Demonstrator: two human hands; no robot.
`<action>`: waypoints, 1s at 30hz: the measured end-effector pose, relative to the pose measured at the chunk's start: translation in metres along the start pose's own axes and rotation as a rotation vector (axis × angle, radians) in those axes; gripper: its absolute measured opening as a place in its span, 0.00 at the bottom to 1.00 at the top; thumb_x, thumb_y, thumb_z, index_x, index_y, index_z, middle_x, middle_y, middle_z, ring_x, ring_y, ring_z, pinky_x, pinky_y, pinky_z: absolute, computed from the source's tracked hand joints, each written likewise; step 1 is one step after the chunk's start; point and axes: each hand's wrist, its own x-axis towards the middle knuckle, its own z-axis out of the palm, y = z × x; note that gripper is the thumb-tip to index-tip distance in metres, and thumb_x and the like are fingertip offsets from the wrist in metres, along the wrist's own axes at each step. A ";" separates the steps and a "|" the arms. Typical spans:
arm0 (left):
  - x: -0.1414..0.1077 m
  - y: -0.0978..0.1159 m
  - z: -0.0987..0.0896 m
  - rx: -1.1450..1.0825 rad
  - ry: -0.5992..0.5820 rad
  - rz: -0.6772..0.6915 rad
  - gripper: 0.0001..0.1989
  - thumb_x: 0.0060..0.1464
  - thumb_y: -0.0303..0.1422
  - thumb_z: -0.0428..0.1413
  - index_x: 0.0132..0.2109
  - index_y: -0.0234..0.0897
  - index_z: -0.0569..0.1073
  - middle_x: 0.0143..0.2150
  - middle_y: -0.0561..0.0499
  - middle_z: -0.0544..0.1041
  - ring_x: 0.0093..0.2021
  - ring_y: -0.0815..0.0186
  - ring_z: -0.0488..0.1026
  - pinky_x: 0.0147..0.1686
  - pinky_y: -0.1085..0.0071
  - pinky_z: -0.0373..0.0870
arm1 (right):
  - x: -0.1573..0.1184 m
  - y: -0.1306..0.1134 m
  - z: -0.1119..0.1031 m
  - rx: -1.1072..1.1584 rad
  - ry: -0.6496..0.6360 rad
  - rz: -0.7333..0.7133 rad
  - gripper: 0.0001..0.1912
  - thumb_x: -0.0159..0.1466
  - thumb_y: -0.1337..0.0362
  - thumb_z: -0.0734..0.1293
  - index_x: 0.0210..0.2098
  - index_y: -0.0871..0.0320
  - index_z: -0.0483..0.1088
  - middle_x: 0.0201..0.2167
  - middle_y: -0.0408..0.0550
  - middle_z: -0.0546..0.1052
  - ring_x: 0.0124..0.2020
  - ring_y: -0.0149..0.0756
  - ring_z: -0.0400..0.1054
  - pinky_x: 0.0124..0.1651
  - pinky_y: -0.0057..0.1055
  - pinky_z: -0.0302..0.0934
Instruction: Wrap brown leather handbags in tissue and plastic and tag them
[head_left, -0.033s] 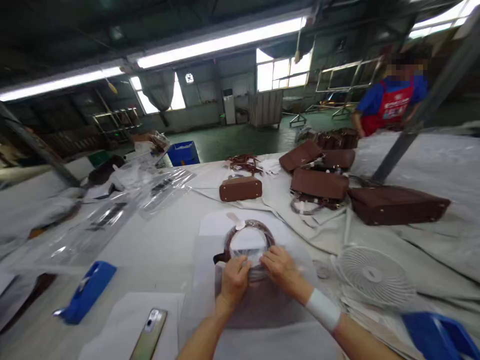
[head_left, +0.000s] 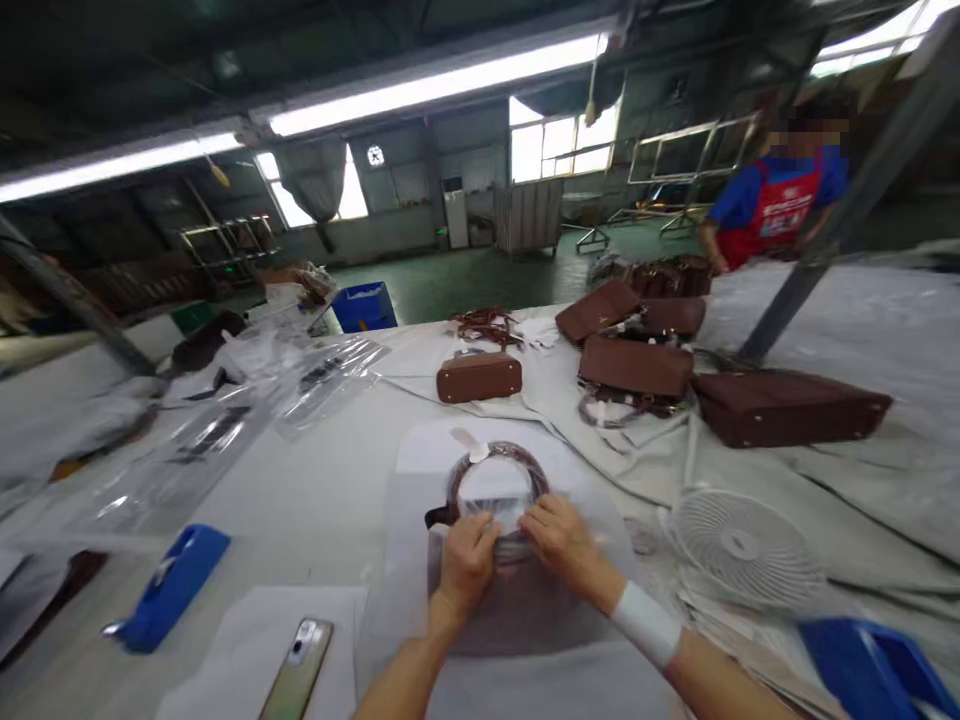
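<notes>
A brown handbag (head_left: 532, 605) lies in front of me beneath a translucent white wrapping sheet (head_left: 401, 560). Its round handles (head_left: 538, 468) point away from me, covered in clear film, with a white tag (head_left: 478, 452) at their top. Just below the handle loop, my left hand (head_left: 469, 555) is closed, its thumb and fingers pinching the sheet. Opposite it, my right hand (head_left: 559, 535) also pinches the sheet, close to the right handle base. A dark strap end (head_left: 437, 517) sticks out at the bag's left. The fingertips hide the exact spot gripped.
Blue tape dispensers (head_left: 176, 590) lie left and right. A phone (head_left: 300, 665) is near the front edge, a white fan (head_left: 742, 545) at right. Further back are a small brown bag (head_left: 480, 378), several handbags (head_left: 637, 365) and clear plastic bags (head_left: 330, 380). A co-worker (head_left: 780, 205) stands behind.
</notes>
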 end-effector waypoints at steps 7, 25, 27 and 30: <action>-0.005 0.004 -0.018 -0.031 -0.057 0.019 0.12 0.60 0.23 0.49 0.44 0.38 0.74 0.45 0.45 0.78 0.42 0.63 0.74 0.42 0.66 0.72 | -0.038 -0.026 0.010 0.017 0.098 0.102 0.09 0.67 0.63 0.64 0.46 0.58 0.71 0.40 0.49 0.77 0.43 0.40 0.65 0.51 0.40 0.55; -0.063 0.017 -0.016 0.131 -0.216 0.164 0.28 0.59 0.29 0.54 0.65 0.49 0.60 0.55 0.49 0.75 0.48 0.58 0.72 0.52 0.57 0.59 | -0.212 0.016 -0.087 -0.057 0.156 0.998 0.11 0.64 0.60 0.65 0.45 0.51 0.74 0.46 0.47 0.79 0.50 0.38 0.71 0.61 0.42 0.56; -0.064 0.017 -0.016 0.140 -0.219 0.162 0.30 0.59 0.30 0.55 0.66 0.50 0.58 0.55 0.49 0.75 0.47 0.58 0.73 0.50 0.58 0.60 | -0.271 0.039 -0.130 -0.156 0.200 1.309 0.17 0.66 0.58 0.59 0.48 0.58 0.73 0.48 0.56 0.78 0.51 0.44 0.70 0.58 0.45 0.58; -0.064 0.019 -0.017 0.169 -0.218 0.142 0.31 0.58 0.31 0.55 0.66 0.51 0.57 0.55 0.49 0.75 0.46 0.58 0.73 0.49 0.58 0.61 | -0.342 0.062 -0.178 -0.179 0.161 1.666 0.16 0.63 0.57 0.61 0.38 0.61 0.77 0.34 0.57 0.81 0.39 0.45 0.74 0.44 0.37 0.65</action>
